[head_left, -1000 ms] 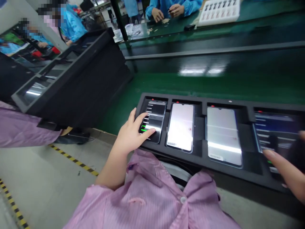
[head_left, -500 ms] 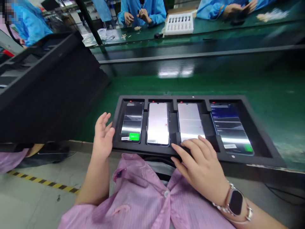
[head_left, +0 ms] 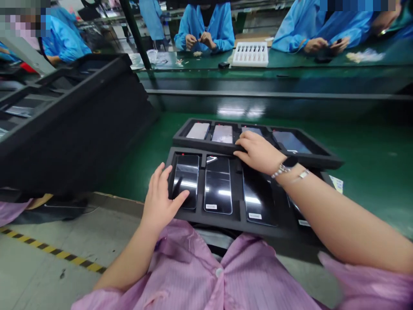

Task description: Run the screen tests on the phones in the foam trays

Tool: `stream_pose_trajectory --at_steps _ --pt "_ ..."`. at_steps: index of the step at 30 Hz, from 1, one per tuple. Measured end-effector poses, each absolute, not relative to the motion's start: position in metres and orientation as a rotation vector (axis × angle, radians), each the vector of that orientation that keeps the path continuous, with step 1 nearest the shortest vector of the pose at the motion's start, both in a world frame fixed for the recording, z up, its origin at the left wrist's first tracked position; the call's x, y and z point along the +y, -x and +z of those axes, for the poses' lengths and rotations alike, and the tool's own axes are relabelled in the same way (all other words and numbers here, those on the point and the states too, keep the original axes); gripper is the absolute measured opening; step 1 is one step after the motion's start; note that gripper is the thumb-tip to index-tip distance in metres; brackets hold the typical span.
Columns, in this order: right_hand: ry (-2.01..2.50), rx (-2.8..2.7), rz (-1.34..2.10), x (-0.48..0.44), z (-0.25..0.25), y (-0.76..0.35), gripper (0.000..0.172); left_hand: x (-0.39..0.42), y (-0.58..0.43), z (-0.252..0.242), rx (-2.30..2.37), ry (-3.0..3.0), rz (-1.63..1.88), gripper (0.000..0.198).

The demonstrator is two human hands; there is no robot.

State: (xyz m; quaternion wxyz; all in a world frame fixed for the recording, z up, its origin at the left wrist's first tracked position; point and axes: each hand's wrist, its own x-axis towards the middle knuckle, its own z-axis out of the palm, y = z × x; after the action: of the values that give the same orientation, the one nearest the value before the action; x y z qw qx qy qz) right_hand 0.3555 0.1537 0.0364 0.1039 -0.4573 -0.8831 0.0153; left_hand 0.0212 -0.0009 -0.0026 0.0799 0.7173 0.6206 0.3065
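Observation:
My right hand reaches forward with its fingers over the near edge of a black foam tray and its thumb below them. Screen-up phones, such as a pale-screened phone, lie in that tray's slots. Closer to my body is a second black tray, holding dark-screened phones with small white labels. My right forearm partly covers the rightmost phone there. At the left end of this near tray, my left hand is open, fingers spread, beside and partly over the leftmost phone.
A tall stack of black trays stands on the left. Past a metal rail, people in blue coats work at a green bench. A white slotted tray sits there near a green post.
The tray with lit phones has moved away from me with my right hand, uncovering the tray of dark-screened phones beneath. My left hand has shifted right, over the near tray's left end.

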Motion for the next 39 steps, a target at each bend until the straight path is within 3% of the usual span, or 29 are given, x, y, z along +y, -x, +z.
stream_pose_trajectory --at_steps 6,10,15,19,26,39 --pt "1.476 -2.628 0.153 0.207 0.015 -0.37 0.028 -0.001 -0.024 -0.001 1.929 -2.133 0.841 0.068" --pt "1.537 -2.582 0.181 0.194 0.006 -0.385 0.039 0.0 -0.022 0.003 1.91 -2.103 0.747 0.068" --pt "1.572 -2.438 0.121 0.142 0.033 -0.414 0.053 0.015 -0.024 0.014 1.882 -2.165 0.549 0.073" --pt "1.485 -2.402 0.061 0.076 0.053 -0.436 0.057 0.042 -0.039 0.019 1.779 -2.384 0.404 0.062" --pt "2.018 -2.234 -0.072 -0.019 0.015 -0.469 0.076 0.075 -0.061 0.018 1.776 -2.404 0.268 0.053" --pt "1.972 -1.857 -0.071 -0.041 -0.012 -0.45 0.068 0.085 -0.053 0.013 1.755 -2.361 0.363 0.056"
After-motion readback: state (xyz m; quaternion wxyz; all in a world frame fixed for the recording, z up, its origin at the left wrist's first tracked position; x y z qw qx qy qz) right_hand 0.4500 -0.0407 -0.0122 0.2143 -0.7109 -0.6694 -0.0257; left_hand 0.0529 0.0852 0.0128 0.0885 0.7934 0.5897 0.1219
